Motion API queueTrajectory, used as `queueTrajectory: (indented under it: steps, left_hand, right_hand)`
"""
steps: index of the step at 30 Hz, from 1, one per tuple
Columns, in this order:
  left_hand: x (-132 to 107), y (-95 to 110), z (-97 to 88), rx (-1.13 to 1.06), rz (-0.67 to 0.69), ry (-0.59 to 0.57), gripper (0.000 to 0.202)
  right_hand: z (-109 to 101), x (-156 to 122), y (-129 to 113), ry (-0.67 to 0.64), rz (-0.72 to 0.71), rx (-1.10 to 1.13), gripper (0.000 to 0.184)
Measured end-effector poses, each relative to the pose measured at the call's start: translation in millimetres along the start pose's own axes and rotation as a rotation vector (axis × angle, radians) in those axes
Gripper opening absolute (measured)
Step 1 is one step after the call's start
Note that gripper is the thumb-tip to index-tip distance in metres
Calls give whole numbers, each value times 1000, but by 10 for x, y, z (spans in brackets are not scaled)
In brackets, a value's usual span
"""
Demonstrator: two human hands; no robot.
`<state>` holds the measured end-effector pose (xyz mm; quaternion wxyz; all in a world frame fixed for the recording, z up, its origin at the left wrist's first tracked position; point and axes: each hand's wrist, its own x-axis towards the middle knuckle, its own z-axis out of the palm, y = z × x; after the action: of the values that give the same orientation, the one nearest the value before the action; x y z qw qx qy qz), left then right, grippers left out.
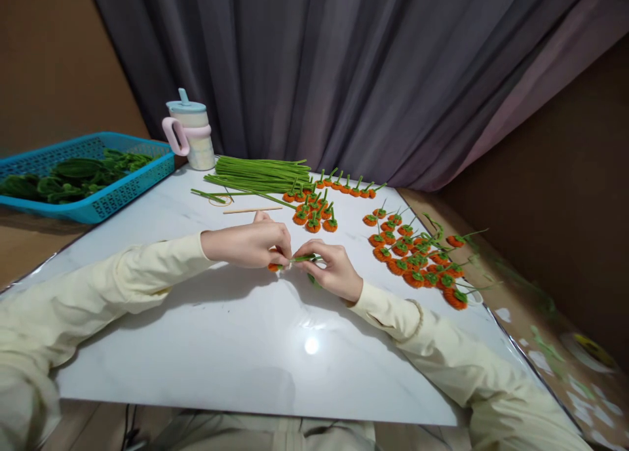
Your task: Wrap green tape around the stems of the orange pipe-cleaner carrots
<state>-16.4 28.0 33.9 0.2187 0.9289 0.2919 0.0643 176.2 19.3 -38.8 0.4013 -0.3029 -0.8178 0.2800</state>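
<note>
Just above the table's middle, my left hand (253, 242) is closed on a small orange pipe-cleaner pumpkin (273, 267), mostly hidden under the fingers. My right hand (334, 269) pinches a green pipe-cleaner stem (303, 258) that runs toward the pumpkin. A bit of green leaf (314, 279) shows below the right fingers. The two hands' fingertips are close together. Beyond them stands a cluster of orange pumpkins (313, 224) with short green stems. More pumpkins (398, 266), many with thin tails, lie to the right.
Behind is a bundle of green pipe cleaners (263, 170), with a thin wooden stick (251, 210) and a rubber band (220, 201) nearer. A lidded tumbler (199, 139) stands at the back left of the white table (236, 352), beside a blue basket (93, 210) of green leaves.
</note>
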Motion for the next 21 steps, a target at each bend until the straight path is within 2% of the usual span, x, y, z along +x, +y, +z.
queueTrajectory:
  steps: [3,5,7,9,11,15,17,21]
  left_hand:
    - [30,-54,-56,-211,8,-108,24]
    - [51,-112,-76,-353,21,-185,24]
    - [67,-162,-80,-432,9,-241,25]
    - [73,-178,-70,-408,-9,-249,25]
    - [65,-150,-41,-278,-23,-189,25]
    - [21,-23,84,114,-46,76,23]
    - [0,27,154,281,-5,182,25]
    - [-16,43,222,494,124,225,20]
  right_hand:
    - [-3,-19,29,46,-294,-193,12]
    - [3,-30,53,70,-426,-283,15]
    - [9,-37,76,93,-489,-339,16]
    - [15,-40,91,107,-494,-356,17]
    - [21,-38,93,106,-462,-347,19]
    - [34,-26,67,103,-412,-332,20]
    - [42,-22,56,115,-414,-347,18]
    - [51,-20,66,142,-454,-378,18]
